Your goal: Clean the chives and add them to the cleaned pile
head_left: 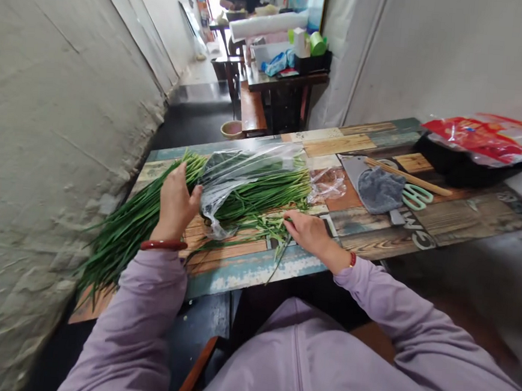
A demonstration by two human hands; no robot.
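Observation:
A loose bunch of long green chives (140,207) lies along the left end of the table. My left hand (176,204) rests on its upper part, thumb spread away from the fingers. Just right of that hand, a second bunch of chives (265,190) lies partly covered by a clear plastic bag (225,187). Below this bunch is a small heap of chive scraps (270,225), torn leaves and pale bits. At the heap's right side my right hand (310,232) is closed in a pinch on some chive scraps; its fingertips are partly hidden.
On the wood-patterned table (371,228) lie a cleaver (353,166), a grey cloth (380,190), green-handled scissors (418,197) and chopsticks (407,175). A red plastic package (477,137) sits at the right. Behind are a bench (252,107), a bowl (232,129), another table and a person (238,1).

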